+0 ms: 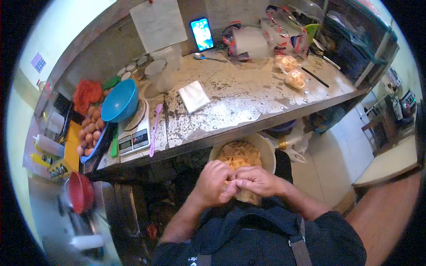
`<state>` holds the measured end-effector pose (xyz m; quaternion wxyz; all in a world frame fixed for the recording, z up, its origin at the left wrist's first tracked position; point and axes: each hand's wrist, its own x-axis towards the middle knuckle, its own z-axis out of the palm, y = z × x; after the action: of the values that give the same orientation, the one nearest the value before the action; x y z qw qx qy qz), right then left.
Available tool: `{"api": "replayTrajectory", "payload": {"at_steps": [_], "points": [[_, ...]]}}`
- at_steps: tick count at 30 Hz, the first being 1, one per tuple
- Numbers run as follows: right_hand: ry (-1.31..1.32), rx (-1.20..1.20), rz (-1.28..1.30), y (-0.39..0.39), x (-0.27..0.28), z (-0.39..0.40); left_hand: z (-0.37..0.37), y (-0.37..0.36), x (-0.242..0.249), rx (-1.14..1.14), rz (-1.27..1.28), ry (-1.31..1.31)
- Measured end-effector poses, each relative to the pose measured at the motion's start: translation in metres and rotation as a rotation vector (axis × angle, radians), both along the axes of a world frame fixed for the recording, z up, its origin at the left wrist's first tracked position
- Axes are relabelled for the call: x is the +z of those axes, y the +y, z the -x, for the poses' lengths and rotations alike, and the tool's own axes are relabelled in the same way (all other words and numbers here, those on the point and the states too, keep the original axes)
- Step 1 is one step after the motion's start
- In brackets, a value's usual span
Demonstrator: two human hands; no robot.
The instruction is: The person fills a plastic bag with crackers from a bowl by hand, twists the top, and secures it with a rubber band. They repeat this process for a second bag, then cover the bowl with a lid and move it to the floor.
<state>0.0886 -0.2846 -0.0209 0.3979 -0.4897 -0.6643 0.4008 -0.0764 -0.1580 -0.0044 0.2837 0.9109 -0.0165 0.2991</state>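
Note:
My left hand (pixel 213 184) and my right hand (pixel 256 181) meet in front of my body, their fingertips pinched together. Just below the fingers hangs a clear bag (pixel 248 196) with pale orange contents, and both hands seem closed on its top. Directly beyond them is a round white tub (pixel 268 153) holding many flat orange-yellow pieces (pixel 239 154). The hands hide the near part of the tub.
On the counter (pixel 230 106) are a blue bowl (pixel 120 101), a scale (pixel 134 142), a pink spoon (pixel 155 131), white plastic sheets (pixel 194 96), two filled bags (pixel 295 79) and a lit phone (pixel 202 34). Eggs (pixel 92 128) lie at the left.

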Motion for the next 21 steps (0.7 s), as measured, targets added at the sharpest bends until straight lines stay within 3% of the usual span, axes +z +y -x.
{"api": "replayTrajectory", "payload": {"at_steps": [4,8,11,13,14,15,16,18,20,21], "points": [[-0.135,-0.021,0.087,-0.009,0.02,-0.008,-0.001,0.012,0.013,0.025,-0.038,-0.011],[-0.402,-0.341,-0.319,0.003,0.05,-0.057,-0.001,0.021,0.011,0.175,0.029,-0.161],[-0.803,-0.733,-0.643,0.028,0.11,-0.108,-0.001,0.033,0.025,0.331,-0.005,-0.141],[-1.011,-0.883,-0.834,0.06,0.133,-0.148,0.0,0.052,0.029,0.431,-0.076,-0.084],[-1.084,-0.847,-0.913,0.077,0.134,-0.169,-0.001,0.066,0.028,0.476,-0.088,-0.077],[-1.176,-0.839,-0.764,0.098,0.121,-0.198,-0.002,0.082,0.028,0.5,-0.108,-0.074],[-1.156,-0.821,-0.772,0.105,0.107,-0.2,-0.004,0.1,0.024,0.504,-0.109,-0.071],[-1.378,-0.858,-0.708,0.121,0.093,-0.201,-0.013,0.133,0.021,0.533,-0.117,-0.06],[-1.235,-0.791,-0.713,0.134,0.081,-0.176,-0.026,0.149,0.02,0.599,-0.057,-0.046],[-1.035,-0.664,-0.58,0.138,0.076,-0.153,-0.032,0.153,0.014,0.612,-0.05,-0.044]]}}
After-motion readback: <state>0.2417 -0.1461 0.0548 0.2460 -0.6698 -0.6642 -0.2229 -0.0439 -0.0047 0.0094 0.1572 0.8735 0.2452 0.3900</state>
